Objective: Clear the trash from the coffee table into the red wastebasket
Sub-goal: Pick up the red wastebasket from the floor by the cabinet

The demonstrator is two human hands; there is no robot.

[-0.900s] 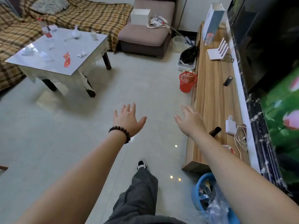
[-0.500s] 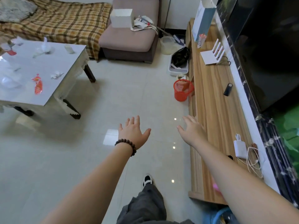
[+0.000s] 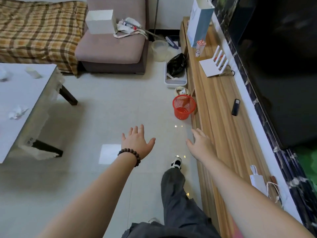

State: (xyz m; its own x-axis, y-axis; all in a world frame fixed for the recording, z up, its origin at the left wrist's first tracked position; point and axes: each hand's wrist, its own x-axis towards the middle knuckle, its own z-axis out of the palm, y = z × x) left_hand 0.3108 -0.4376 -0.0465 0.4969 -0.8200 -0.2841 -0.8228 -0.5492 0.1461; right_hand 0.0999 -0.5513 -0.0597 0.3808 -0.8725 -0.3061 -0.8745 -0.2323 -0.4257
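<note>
The red wastebasket (image 3: 183,107) stands on the floor against the wooden TV bench, ahead of my hands. The white-topped coffee table (image 3: 25,98) is at the left edge; a crumpled tissue (image 3: 17,112), a small white cup lying on its side (image 3: 33,73) and another tissue (image 3: 4,76) rest on it. My left hand (image 3: 137,141), with a bead bracelet at the wrist, is held out over the floor, fingers spread, empty. My right hand (image 3: 202,145) is stretched out beside the bench edge, fingers apart, empty.
A long wooden TV bench (image 3: 221,117) runs along the right with a router, a remote and a charger on it. A white tray holding a black bag (image 3: 176,69) lies beyond the wastebasket. A mauve seat (image 3: 111,48) and a plaid-covered sofa (image 3: 37,31) stand at the back.
I have walked forward: the wastebasket is closer and the coffee table has slid toward the left edge. Both hands stay open and empty.
</note>
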